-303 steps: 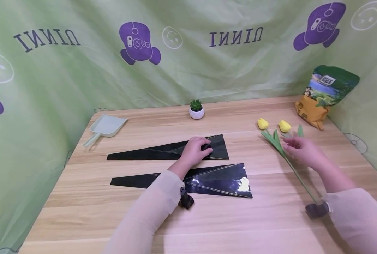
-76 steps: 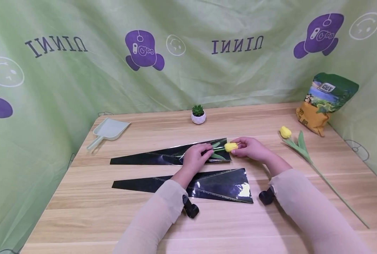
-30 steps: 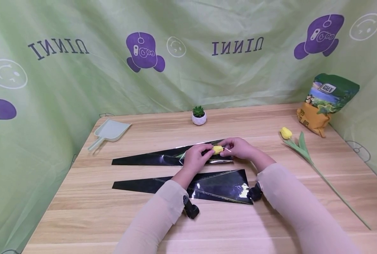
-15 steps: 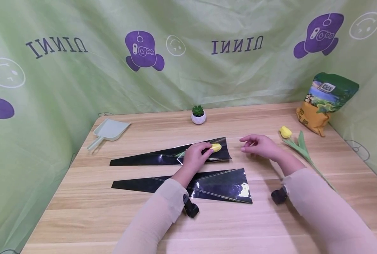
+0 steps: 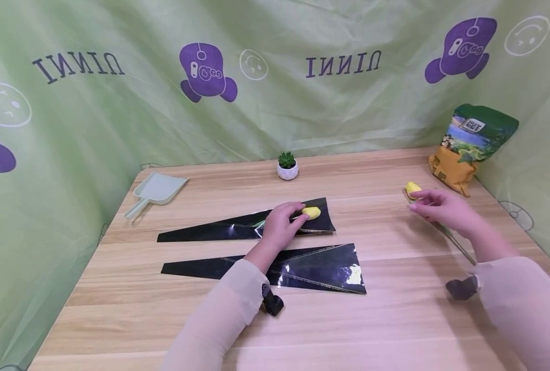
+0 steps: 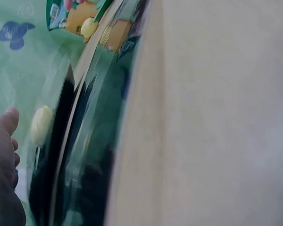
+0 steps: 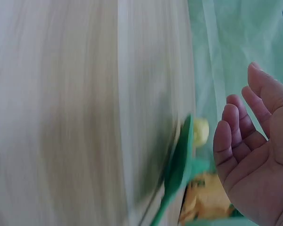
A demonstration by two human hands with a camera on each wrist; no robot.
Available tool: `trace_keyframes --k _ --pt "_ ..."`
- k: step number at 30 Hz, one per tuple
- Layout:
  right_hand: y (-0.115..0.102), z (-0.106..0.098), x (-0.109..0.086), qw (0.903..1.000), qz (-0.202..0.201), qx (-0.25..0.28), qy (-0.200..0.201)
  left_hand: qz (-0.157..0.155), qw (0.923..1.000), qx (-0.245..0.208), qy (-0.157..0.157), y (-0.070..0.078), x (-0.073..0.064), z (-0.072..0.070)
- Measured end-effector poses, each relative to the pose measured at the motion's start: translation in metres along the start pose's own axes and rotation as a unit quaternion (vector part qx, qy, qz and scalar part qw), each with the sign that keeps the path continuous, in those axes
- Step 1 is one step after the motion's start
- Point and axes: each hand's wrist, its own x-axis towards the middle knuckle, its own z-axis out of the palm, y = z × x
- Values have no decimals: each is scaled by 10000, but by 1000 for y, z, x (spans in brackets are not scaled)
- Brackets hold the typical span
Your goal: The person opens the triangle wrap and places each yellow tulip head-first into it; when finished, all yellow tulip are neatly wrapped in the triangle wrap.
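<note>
My left hand (image 5: pixel 280 222) is over the farther black flower sleeve (image 5: pixel 210 230), fingers bent at its clear front film. A yellow tulip (image 5: pixel 311 213) lies in that sleeve, its bloom near the wide end and its stem mostly hidden by the hand. In the left wrist view, the bloom (image 6: pixel 41 126) is just beyond my thumb. At the right, my right hand (image 5: pixel 448 210) hovers over a second yellow tulip (image 5: pixel 413 189), covering its leaves. The right wrist view shows those fingers (image 7: pixel 231 117) loosely bent and apart from the green leaf (image 7: pixel 179 165).
A second black sleeve (image 5: pixel 316 268) lies flat nearer to me. At the back stands a small potted succulent (image 5: pixel 287 166). A pale dustpan (image 5: pixel 160 188) is at the back left, and a colourful bag (image 5: pixel 471 147) leans at the back right by the curtain.
The first tulip has slid leftward, deeper into the farther sleeve. My right hand has let go of it and moved right to the second tulip. My left hand stays at the sleeve.
</note>
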Motion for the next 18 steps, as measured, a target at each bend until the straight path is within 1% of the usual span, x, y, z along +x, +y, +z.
trace_keyframes --k 3,6,8,9,11,15,18 --pt "15 -11 -6 9997 129 -112 145 242 9995 -189 123 5 -5 -3" --pt "27 -18 -12 9996 156 -72 238 566 9967 -529 254 14 -11 -4" --pt "34 -22 -15 9996 214 -46 205 726 9940 -788 228 21 -17 -3" --pt "36 -23 -16 9994 285 -80 174 773 9931 -863 167 24 -20 -3" --pt "41 -27 -17 9988 451 -158 95 758 9930 -901 -63 30 -26 0" --pt "50 -31 -19 9973 691 -266 -20 529 9929 -871 -617 42 -40 7" --pt "57 -30 -17 9968 730 -325 -84 377 9910 -892 -923 47 -49 12"
